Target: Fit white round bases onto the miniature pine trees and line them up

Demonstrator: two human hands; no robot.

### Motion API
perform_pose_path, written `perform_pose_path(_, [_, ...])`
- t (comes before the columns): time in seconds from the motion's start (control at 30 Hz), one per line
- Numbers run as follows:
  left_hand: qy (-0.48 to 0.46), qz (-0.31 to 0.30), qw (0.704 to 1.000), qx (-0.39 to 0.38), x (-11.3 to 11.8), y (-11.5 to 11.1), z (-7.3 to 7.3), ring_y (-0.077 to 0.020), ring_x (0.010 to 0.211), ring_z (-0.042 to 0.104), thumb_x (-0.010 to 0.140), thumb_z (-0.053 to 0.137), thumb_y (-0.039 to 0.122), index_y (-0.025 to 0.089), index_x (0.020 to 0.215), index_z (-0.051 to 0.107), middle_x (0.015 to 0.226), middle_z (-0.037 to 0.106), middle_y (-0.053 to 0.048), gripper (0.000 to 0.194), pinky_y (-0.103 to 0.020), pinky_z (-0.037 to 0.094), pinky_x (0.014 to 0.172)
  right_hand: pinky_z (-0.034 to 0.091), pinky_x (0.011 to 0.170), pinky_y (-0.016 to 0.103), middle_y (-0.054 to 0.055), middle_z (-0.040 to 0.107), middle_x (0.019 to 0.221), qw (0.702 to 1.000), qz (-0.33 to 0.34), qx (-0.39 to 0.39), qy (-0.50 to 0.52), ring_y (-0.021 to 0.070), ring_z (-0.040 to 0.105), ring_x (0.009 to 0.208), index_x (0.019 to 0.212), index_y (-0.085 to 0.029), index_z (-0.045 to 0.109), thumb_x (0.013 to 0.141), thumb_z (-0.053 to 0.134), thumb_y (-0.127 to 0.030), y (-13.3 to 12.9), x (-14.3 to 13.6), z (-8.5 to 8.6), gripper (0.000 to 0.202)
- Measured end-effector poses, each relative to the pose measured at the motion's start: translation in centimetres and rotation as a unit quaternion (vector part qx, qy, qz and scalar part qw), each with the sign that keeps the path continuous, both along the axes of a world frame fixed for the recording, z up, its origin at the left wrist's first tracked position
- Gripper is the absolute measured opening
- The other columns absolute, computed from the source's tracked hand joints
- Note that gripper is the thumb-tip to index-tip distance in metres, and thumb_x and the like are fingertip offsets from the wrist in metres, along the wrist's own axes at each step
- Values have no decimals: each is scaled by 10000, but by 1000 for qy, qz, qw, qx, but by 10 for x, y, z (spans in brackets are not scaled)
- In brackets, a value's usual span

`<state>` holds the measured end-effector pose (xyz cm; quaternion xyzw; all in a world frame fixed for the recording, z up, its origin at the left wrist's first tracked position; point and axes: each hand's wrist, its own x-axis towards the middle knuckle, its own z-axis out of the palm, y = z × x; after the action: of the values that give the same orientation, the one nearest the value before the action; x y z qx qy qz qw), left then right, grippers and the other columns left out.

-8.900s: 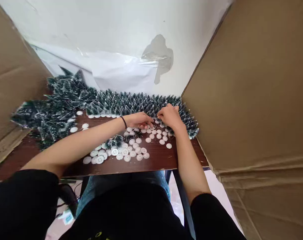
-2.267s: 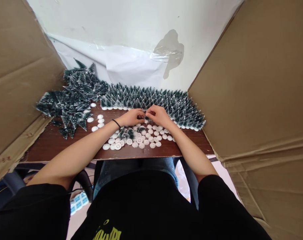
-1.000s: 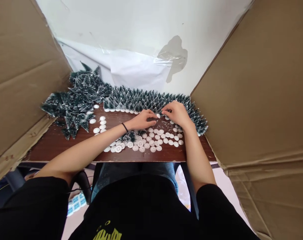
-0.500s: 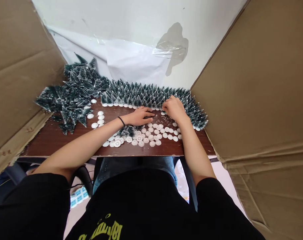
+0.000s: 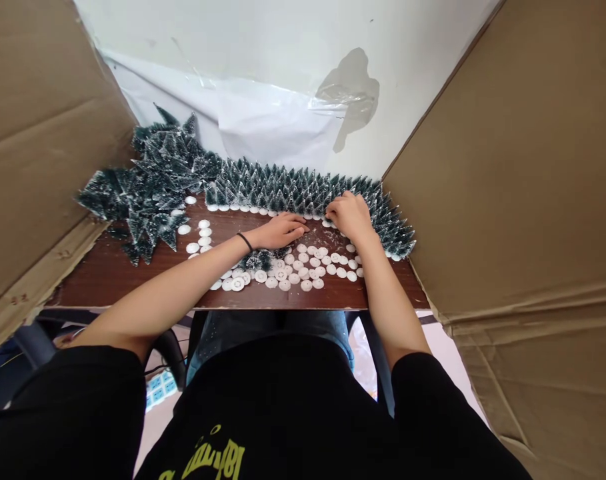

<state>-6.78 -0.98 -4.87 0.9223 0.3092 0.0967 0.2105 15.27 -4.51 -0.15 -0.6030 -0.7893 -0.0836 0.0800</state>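
Note:
Small frosted artificial Christmas trees [image 5: 283,190] stand upright in tight rows along the back of the brown table, white round bases showing along the front. My right hand [image 5: 351,215] is at the front of these rows, its fingers pinched on a miniature Christmas tree that they mostly hide. A white base [image 5: 327,224] shows just below those fingertips. My left hand [image 5: 281,231] lies palm down on the table in front of the rows, fingers stretched out and holding nothing. Near it are loose white round bases [image 5: 303,267] and a few lying trees [image 5: 257,260].
A heap of trees [image 5: 157,173] lies at the left, with several white bases [image 5: 204,233] beside it. Cardboard walls [image 5: 523,167] enclose both sides. Behind the table is a white wall [image 5: 263,40] with taped paper. The table's front edge [image 5: 283,309] is close to my body.
Both hands stay nearly in place, the right fingers still pinched at the front row. The view has shifted slightly.

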Motion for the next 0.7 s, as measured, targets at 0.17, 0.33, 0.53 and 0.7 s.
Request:
perform_pose_path(0.17, [-8, -7, 1000, 1, -1, 2, -2, -286, 1354, 441, 1021, 281, 436, 183, 1325, 656, 1491, 526, -112, 545, -477, 318, 1171, 334, 808, 384, 116, 762, 972, 1000, -7, 5, -3, 279, 533, 997, 890, -168, 782, 940, 542, -159, -1, -2, -2, 246])
perform_pose_path(0.33, [-18, -13, 1000, 9, -2, 4, -5, -278, 1339, 453, 1022, 274, 463, 200, 1320, 660, 1482, 537, -97, 554, -462, 324, 1166, 337, 813, 384, 105, 764, 992, 1000, -20, 3, -4, 273, 533, 1003, 907, -183, 777, 950, 558, -199, -2, -3, -1, 224])
perform_pose_path(0.53, [-17, -15, 1000, 11, -3, 3, -5, -280, 1339, 453, 1019, 285, 466, 200, 1308, 667, 1479, 540, -101, 549, -466, 324, 1165, 346, 870, 407, 113, 770, 973, 999, -34, 3, -8, 282, 540, 1017, 930, -196, 788, 971, 540, -226, -1, 0, -1, 252])
perform_pose_path(0.7, [-14, -17, 1000, 13, -3, 2, -3, -279, 1350, 452, 1014, 315, 443, 187, 1302, 669, 1482, 539, -112, 523, -467, 316, 1175, 358, 877, 430, 113, 775, 981, 1000, -25, 8, -1, 288, 540, 1010, 903, -194, 791, 957, 549, -206, -1, -1, -2, 249])
